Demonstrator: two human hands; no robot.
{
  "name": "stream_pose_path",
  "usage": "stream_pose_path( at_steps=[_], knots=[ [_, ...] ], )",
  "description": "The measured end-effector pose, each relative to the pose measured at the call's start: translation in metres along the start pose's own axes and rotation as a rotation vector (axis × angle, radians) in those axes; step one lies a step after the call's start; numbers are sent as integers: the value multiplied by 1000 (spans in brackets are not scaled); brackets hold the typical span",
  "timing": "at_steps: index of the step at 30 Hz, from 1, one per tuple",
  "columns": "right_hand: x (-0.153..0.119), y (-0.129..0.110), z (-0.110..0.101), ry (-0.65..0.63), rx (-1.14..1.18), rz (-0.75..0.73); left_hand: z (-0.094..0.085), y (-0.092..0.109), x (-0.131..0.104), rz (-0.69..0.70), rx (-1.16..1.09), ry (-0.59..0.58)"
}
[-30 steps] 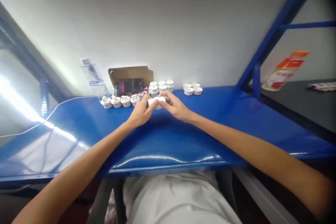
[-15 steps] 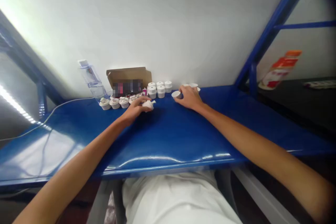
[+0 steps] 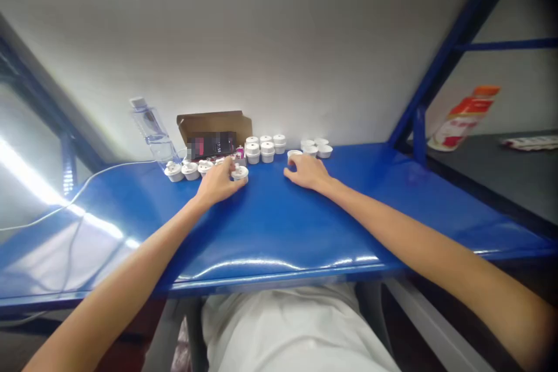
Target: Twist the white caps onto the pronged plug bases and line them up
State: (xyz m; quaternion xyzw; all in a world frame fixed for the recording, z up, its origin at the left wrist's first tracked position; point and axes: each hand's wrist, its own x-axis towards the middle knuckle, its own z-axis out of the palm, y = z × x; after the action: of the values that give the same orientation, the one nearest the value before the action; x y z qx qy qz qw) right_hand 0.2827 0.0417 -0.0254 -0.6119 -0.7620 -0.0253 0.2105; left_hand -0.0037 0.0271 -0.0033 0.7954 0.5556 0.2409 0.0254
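Note:
My left hand [image 3: 220,182] is closed around a small white cup [image 3: 240,175], thumb in front and fingers behind. White knotted-looking material sits in this cup, which stands upright on the blue table at the right end of a row of similar filled cups [image 3: 173,172]. My right hand [image 3: 310,172] rests low over the table with thumb and forefinger apart, nothing visible between them. Just behind its fingers is another white cup [image 3: 294,153], partly hidden. Several more white cups [image 3: 325,151] stand behind that hand.
Stacked white capped cups [image 3: 252,154] stand between my hands, near the wall. To their left is an open cardboard box [image 3: 213,121] with a phone [image 3: 220,143] against it. A clear bottle [image 3: 152,133] and white cable [image 3: 117,168] are farther left; an orange-capped bottle [image 3: 464,119] stands right.
The cup in my left hand has gone from tilted to upright, moving slightly left into the row. My right hand has drawn back from the cups, uncovering those behind it.

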Motion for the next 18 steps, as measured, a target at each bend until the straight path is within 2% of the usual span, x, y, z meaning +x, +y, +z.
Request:
stream_pose_path(
  at_steps=[7, 11, 18],
  knots=[
    [0, 2, 8, -43, 11, 43, -1, 3, -1, -20, 56, -13],
    [0, 3, 10, -63, 32, 30, -4, 4, 0, -101, 141, -41],
    [0, 6, 14, -63, 46, 8, -3, -6, 3, -138, 216, -31]
  ],
)
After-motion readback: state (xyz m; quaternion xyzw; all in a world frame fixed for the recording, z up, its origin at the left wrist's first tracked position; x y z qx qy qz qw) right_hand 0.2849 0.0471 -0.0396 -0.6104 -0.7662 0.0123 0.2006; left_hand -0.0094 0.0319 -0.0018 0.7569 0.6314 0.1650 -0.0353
